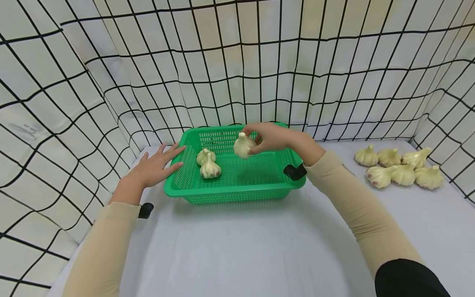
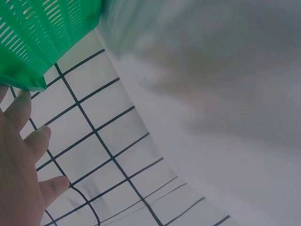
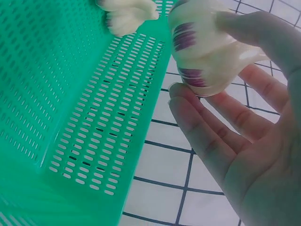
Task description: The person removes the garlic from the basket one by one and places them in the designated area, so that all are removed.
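Note:
A green plastic basket (image 1: pixel 237 194) with slotted walls stands on the white table. Two garlic bulbs (image 1: pixel 210 167) lie in its left part, touching each other. Over the basket's middle my right hand (image 1: pixel 272 137) holds another garlic bulb (image 1: pixel 243 145) between thumb and fingers, its stem pointing up. The right wrist view shows purple streaks on this held garlic bulb (image 3: pixel 202 52). My left hand (image 1: pixel 154 167) has its fingers spread, and its fingertips touch the basket's left rim. In the left wrist view the fingers (image 2: pixel 21 110) reach the rim from outside.
Several more garlic bulbs (image 1: pixel 402 173) lie grouped on the table (image 1: pixel 237 247) to the right of the basket. A black grid net (image 1: pixel 259 62) over white walls encloses the table at the back and both sides, close behind the basket.

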Available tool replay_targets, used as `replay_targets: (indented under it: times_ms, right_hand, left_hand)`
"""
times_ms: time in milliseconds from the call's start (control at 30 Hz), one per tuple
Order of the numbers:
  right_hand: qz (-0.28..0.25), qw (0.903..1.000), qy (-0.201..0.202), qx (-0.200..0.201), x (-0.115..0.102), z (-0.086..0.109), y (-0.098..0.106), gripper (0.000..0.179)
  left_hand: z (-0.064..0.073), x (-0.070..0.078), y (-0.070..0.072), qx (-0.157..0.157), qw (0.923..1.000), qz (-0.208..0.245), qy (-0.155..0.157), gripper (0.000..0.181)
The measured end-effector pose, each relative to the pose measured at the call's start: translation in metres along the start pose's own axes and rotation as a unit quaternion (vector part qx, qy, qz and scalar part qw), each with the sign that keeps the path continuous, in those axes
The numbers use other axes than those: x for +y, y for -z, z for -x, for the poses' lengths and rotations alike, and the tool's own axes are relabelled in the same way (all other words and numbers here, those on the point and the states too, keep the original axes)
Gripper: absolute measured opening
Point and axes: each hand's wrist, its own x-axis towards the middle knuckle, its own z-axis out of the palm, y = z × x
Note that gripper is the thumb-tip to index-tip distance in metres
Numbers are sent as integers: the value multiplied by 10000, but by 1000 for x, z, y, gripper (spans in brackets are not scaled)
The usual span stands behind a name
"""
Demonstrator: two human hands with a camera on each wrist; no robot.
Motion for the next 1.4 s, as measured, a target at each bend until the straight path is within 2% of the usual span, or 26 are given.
replay_targets:
  times_ms: [333, 867, 1167, 1400]
  right_hand:
    - [-500, 9983, 95, 282, 5, 27, 1, 52]
    - [-167, 9982, 35, 574, 16, 75, -2, 52]
    - [-511, 9940, -8, 963, 31, 109, -12, 42]
    - [-643, 9907, 85, 1195, 39, 130, -15, 44]
  left_hand:
    - [1, 1, 0, -33, 10000, 17, -18, 71]
    - [1, 0, 2, -22, 10000, 54, -63, 71]
    - [2, -1, 1, -21, 9999, 91, -58, 71]
    - [1, 2, 2, -49, 9999, 108, -57, 70]
